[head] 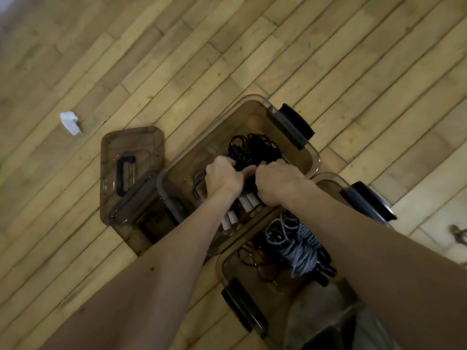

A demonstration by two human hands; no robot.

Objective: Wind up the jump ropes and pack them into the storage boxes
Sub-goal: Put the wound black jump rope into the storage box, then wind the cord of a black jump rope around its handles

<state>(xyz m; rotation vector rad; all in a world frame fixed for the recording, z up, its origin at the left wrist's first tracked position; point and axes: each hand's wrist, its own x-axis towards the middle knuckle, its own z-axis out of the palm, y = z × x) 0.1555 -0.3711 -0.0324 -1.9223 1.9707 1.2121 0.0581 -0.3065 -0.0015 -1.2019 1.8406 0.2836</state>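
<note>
Now both hands [223, 176] [278, 183] grip black rope [255, 150] in box [255, 102]

Dim, warm, even lighting. Wide-angle distortion bends the tan wooden plank floor [227, 46] toward the edges. Blur softens the 10 o'clock corner.

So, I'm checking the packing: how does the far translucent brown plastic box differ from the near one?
The far box holds a black rope bundle, gripped by the left hand and right hand; the near box holds grey-and-white striped ropes, untouched. Both are lidless, translucent brown.
</note>
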